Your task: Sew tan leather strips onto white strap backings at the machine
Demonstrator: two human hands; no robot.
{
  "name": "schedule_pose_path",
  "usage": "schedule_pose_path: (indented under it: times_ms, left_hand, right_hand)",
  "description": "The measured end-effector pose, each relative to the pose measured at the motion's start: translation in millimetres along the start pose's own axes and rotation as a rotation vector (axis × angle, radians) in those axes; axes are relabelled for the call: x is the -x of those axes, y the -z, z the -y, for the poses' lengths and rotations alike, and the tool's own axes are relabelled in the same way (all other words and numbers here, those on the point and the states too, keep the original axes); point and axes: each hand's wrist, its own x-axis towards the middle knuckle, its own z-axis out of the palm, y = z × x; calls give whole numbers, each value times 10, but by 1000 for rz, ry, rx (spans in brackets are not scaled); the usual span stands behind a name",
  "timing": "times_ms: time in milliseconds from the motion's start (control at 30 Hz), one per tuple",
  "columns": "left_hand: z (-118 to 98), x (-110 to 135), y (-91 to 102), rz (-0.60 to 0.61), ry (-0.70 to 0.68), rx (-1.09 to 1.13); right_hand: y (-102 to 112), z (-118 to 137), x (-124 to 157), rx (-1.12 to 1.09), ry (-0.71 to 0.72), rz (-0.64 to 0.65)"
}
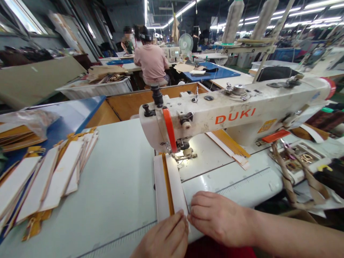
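Observation:
A long white strip (178, 182) with a mustard-yellow band, which looks like a zipper, down its middle lies lengthwise on the sewing table. Its far end reaches beside the lit presser foot (186, 154) of a white sewing machine (204, 114) lettered DUKI. At the near end, my left hand (166, 236) is closed on the strip, fingers pressed together over it. My right hand (217, 218) is closed too, its curled fingertips against the strip's right edge near the left fingers. The undersides of both grips are hidden.
Stacked white-and-mustard strips (61, 172) lie at the left. More mustard pieces (228, 143) rest under the machine arm. At the right stands a tray (303, 157) of small metal parts with tan straps hanging by it. A person in pink (152, 61) sits farther back.

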Motion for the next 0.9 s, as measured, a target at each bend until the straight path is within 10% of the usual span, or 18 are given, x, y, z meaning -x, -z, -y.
schedule_pose_path:
  times_ms: [900]
  left_hand:
    - [1023,-278,-321,15,-8,-131]
  right_hand:
    - [-121,-911,-510,227,-133,-130]
